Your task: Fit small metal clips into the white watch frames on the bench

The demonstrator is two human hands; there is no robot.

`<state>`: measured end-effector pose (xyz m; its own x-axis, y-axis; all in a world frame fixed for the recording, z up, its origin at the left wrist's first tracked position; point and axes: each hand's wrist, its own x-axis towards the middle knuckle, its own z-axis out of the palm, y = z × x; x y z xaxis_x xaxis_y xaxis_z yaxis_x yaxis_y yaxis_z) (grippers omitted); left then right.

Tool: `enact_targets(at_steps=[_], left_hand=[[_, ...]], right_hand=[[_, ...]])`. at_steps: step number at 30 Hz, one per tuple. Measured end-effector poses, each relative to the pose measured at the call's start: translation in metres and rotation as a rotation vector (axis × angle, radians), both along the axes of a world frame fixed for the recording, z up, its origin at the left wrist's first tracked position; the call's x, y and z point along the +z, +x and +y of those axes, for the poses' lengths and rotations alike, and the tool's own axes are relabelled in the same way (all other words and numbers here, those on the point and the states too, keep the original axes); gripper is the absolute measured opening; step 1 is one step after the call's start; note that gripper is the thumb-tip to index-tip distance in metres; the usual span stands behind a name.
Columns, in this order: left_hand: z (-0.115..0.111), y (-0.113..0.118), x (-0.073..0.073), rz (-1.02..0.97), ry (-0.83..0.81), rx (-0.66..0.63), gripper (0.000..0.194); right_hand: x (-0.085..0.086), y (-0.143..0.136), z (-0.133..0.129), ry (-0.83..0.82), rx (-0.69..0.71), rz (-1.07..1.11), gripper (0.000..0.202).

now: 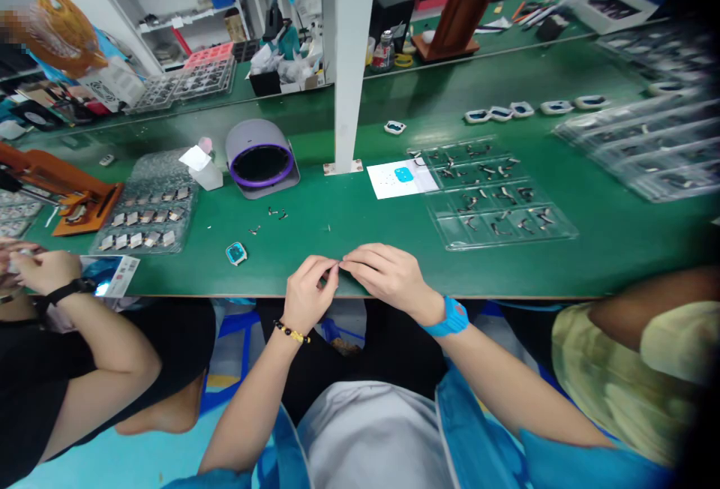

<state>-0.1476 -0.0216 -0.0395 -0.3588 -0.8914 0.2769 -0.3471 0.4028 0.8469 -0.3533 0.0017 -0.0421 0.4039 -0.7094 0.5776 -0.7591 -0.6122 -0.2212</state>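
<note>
While both forearms are reaching over the near edge of the green workbench (pixel 368 223), a tiny dark piece (pixel 340 265) is showing between the fingertips of the two hands, its small size keeping the exact form from being told. The left hand (pixel 308 294), wearing a beaded bracelet (pixel 291 332), is pinching it with thumb and forefinger; the right hand (pixel 388 275), wearing a blue wristband (pixel 451 316), is pinching it from the opposite side, fingers bunching together. Ahead and to the left, a watch case (pixel 236 253) is lying near loose dark parts (pixel 255 230). Behind these, a grey device (pixel 259 164) with a purple rim is standing just beside a white cup (pixel 210 177). Farther left, a tray (pixel 163 166) is carrying rows of small parts. Straight ahead, a white post (pixel 352 61) is rising. To its right, a white sheet (pixel 385 189) is lying beside a clear tray (pixel 511 241) that is holding dark curved parts. At far left, another person's hand (pixel 49 273) is resting above the bench
</note>
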Motion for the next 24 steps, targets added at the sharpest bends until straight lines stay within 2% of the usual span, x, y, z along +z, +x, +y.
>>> enact_targets(at_steps=[8,14,17,20,24], left_hand=[[-0.002,0.002,0.003,0.121,0.09,0.105,0.018],[-0.005,0.015,0.001,0.204,0.178,0.192,0.02],[-0.005,0.02,-0.001,0.237,0.2,0.225,0.02],[-0.005,0.021,-0.003,0.258,0.204,0.25,0.02],[-0.004,0.019,-0.003,0.226,0.167,0.248,0.02]], right_hand=[[-0.003,0.0,-0.001,0.045,0.019,-0.063,0.024],[0.008,0.007,-0.017,0.037,0.067,-0.066,0.022],[0.018,0.027,-0.048,0.087,0.028,-0.101,0.028],[0.026,0.063,-0.094,0.152,0.001,-0.077,0.037],[0.031,0.11,-0.157,0.177,-0.002,0.139,0.025]])
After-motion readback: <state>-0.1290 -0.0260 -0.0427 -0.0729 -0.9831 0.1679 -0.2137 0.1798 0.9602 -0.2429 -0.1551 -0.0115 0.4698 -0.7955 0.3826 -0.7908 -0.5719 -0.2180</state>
